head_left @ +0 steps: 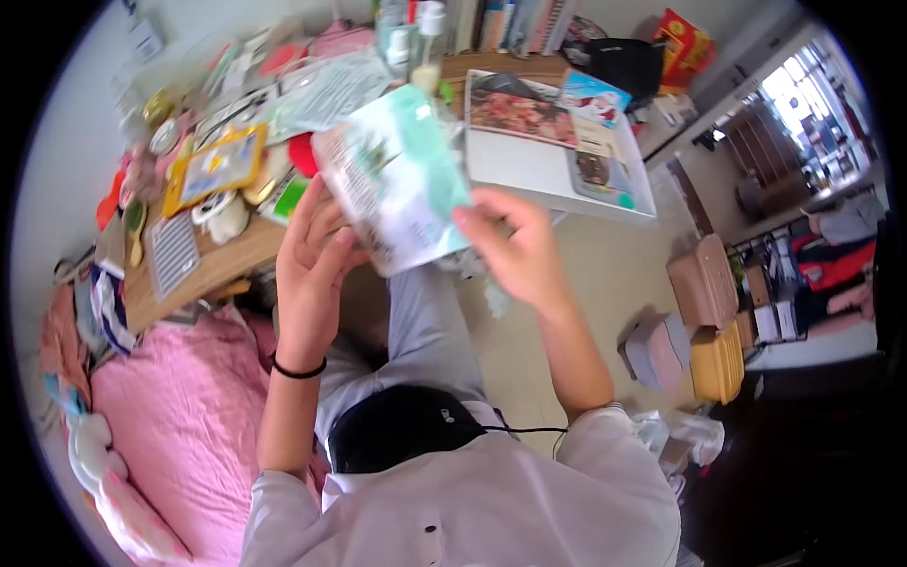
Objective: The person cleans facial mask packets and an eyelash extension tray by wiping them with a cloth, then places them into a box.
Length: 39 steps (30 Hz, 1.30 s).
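A flat green-and-white printed packet [402,180], blurred by motion, is held up tilted in front of my body. My right hand [520,246] grips its lower right edge, the thumb on the front face and the fingers partly behind. Beside the packet's lower left edge is my left hand [316,255], palm turned up, fingers apart and half curled. Its thumb lies off the printed face; some fingertips reach the edge, and I cannot tell how firmly they touch. A black band circles my left wrist.
Behind the packet stands a cluttered wooden desk [227,269] with a yellow-framed pouch [215,170], a white mug-like object [222,215] and bottles [427,47]. A white box lid [520,170] holds printed cards. Pink bedding [179,406] lies left; storage boxes [704,283] stand right.
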Available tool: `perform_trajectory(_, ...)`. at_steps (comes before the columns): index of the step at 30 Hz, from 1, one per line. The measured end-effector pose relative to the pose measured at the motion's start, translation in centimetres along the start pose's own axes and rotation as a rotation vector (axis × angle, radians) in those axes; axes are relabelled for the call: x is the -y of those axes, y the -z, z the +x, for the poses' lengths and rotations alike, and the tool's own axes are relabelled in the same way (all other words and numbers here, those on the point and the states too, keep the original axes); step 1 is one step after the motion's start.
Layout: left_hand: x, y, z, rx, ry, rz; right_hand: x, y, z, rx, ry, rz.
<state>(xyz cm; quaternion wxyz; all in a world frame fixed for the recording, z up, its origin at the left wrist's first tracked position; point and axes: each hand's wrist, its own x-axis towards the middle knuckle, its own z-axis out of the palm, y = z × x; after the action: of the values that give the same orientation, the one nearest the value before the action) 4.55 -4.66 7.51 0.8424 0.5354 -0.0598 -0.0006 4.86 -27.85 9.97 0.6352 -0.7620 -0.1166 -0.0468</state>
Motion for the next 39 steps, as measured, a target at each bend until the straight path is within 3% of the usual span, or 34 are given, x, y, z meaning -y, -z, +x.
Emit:
perform_trajectory(4,0.0,-1.1,0.4,0.033,0.064,0.095,-0.2,8.5,2.0,-0.494,0.075,-0.029)
perform_trajectory(6,0.7,-0.7,0.3,0.040,0.097,0.093,0.0,13.8,2.8,-0.547,0.061,-0.048)
perform_trajectory(8,1.5,-0.4,0.2,0.041,0.129,0.086,-1.0,19.3,3.2,-0.601,-0.147,-0.163)
perform_trajectory(9,1.9,-0.4,0.1,0.046,0.142,0.087,-1.7,21.9,3.3,-0.605,-0.146,-0.170)
perform_trajectory(11,2.5,-0.2,-0.1,0.049,0.156,0.082,-3.4,25.4,3.8,-0.472,-0.307,-0.258)
perform_trajectory(13,2.9,-0.1,-0.3,0.115,0.145,-0.004,-5.3,26.6,4.4,-0.497,-0.280,-0.243)
perform_trajectory(15,3.5,0.3,-0.4,0.157,0.171,-0.076,-5.9,27.4,5.1,-0.384,-0.401,-0.698)
perform_trajectory(16,3.7,0.4,-0.4,0.201,0.195,-0.147,-5.8,27.1,5.0,-0.385,-0.401,-0.698)
perform_trajectory(18,3.8,0.3,-0.6,0.205,0.186,-0.150,-5.0,25.7,4.6,-0.469,-0.332,-1.078)
perform_trajectory(21,4.1,0.5,-0.6,0.205,0.181,-0.156,-3.9,23.8,4.4,-0.476,-0.284,-1.201)
perform_trajectory(24,4.1,0.4,-0.6,0.204,0.185,-0.178,-5.4,23.1,5.5,-0.287,-0.186,-1.284)
perform_trajectory(28,4.6,0.4,-0.5,0.244,0.192,-0.155,-6.4,22.3,6.5,-0.039,-0.265,-1.355)
perform_trajectory(32,4.4,0.6,-0.7,0.243,0.190,-0.178,-7.2,22.7,6.5,0.075,-0.305,-1.316)
perform_trajectory(39,4.6,0.8,-0.7,0.224,0.204,-0.216,-5.9,22.5,6.7,0.072,-0.440,-1.156)
